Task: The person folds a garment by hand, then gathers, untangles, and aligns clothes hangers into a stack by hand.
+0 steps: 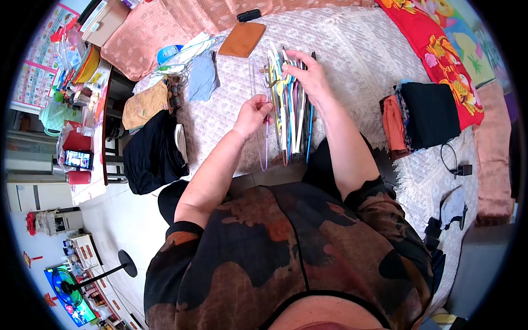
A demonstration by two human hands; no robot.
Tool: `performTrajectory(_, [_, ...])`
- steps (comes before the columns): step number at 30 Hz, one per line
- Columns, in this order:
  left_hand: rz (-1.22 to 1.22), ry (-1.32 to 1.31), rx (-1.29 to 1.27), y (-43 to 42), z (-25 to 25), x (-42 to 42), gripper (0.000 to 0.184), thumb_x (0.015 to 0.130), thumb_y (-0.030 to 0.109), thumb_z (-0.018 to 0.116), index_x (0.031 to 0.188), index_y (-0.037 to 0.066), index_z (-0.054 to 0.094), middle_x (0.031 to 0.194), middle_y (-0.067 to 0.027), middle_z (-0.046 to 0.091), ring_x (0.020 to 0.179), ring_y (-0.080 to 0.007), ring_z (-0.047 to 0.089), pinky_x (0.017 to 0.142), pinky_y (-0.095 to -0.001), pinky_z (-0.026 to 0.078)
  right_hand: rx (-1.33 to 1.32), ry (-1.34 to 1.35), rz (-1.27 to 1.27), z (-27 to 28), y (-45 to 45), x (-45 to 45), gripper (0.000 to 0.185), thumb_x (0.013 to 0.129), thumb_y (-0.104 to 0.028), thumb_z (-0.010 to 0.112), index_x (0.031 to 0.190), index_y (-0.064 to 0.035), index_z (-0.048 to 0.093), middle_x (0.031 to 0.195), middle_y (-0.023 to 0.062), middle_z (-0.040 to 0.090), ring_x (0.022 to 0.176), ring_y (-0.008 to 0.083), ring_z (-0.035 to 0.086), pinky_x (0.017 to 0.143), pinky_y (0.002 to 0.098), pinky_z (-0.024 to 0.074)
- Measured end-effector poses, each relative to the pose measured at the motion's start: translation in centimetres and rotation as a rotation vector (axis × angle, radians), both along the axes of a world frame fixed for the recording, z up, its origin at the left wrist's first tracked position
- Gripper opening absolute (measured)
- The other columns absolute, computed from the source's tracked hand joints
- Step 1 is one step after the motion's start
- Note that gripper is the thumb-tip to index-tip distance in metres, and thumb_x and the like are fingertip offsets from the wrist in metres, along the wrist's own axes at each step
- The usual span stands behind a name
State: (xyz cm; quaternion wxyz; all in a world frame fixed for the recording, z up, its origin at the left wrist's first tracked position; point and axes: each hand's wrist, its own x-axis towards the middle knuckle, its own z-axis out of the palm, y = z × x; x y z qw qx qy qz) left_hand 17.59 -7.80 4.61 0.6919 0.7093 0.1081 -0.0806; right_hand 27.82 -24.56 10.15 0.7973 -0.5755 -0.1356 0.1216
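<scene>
A bundle of clothes hangers [300, 124] in white, yellow, black and blue stands packed side by side at the near edge of the bed. My right hand [309, 77] grips the top of this bundle, with thumb and fingers wrapped around the hooks. Just left of it, my left hand [254, 114] is closed on a thin lilac hanger [267, 146], which hangs slightly apart from the others. Part of that hanger is hidden behind my fingers.
On the bed [330, 33] lie a brown pouch [242, 39], light blue cloth [203, 77] and folded dark clothes [432, 115] at right. Black clothes [154, 151] are piled at left. A table [102, 143] holds a phone [78, 159]; a fan [99, 276] stands beyond.
</scene>
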Motion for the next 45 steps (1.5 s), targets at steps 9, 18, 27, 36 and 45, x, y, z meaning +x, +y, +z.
performTrajectory(9, [0.055,0.019,0.126,-1.0,2.4,0.8,0.025,0.09,0.014,0.063,0.109,0.003,0.053,0.075,-0.0052,0.064,0.059,-0.0131,0.057,0.055,-0.0271,0.048,-0.011,0.021,0.044,0.0,0.2,0.0,0.036,0.081,-0.005,0.07,0.116,-0.0031,0.06,0.09,0.0053,0.065,0.076,0.0106,0.062,0.069,0.0236,0.0517])
performTrajectory(18, [0.02,-0.493,0.775,-0.9,3.0,3.0,0.03,0.081,0.007,0.067,0.111,0.003,0.062,0.086,-0.0114,0.062,0.073,-0.0197,0.06,0.069,-0.0317,0.05,-0.051,-0.04,0.003,-0.3,0.3,0.1,0.034,0.079,-0.007,0.073,0.111,-0.0041,0.063,0.089,0.0042,0.065,0.074,0.0094,0.061,0.067,0.0229,0.0501])
performTrajectory(27, [-0.079,-0.303,0.591,0.3,2.0,3.7,0.015,0.086,0.0,0.059,0.101,-0.001,0.058,0.081,-0.006,0.061,0.071,-0.0124,0.058,0.066,-0.0272,0.049,-0.021,0.061,0.048,0.5,-0.3,0.1,0.036,0.083,-0.014,0.071,0.116,-0.0039,0.06,0.082,0.0028,0.065,0.073,0.0082,0.061,0.064,0.0216,0.0496])
performTrajectory(36, [0.051,-0.469,0.534,0.5,2.3,3.3,0.023,0.088,-0.001,0.055,0.112,-0.003,0.057,0.086,-0.006,0.06,0.076,-0.0121,0.058,0.067,-0.0255,0.049,-0.037,-0.008,0.12,-0.2,-0.4,0.2,0.035,0.084,-0.009,0.068,0.117,-0.0039,0.059,0.092,0.0056,0.066,0.081,0.01,0.063,0.073,0.0231,0.0508])
performTrajectory(45, [0.0,-0.682,0.687,-1.2,5.4,3.1,0.028,0.091,-0.001,0.048,0.117,0.001,0.058,0.087,-0.0079,0.05,0.072,-0.0157,0.054,0.065,-0.0252,0.047,-0.066,0.056,0.173,0.5,-0.7,0.0,0.028,0.083,-0.007,0.067,0.111,-0.004,0.063,0.093,0.0034,0.066,0.084,0.0098,0.062,0.076,0.0225,0.0495])
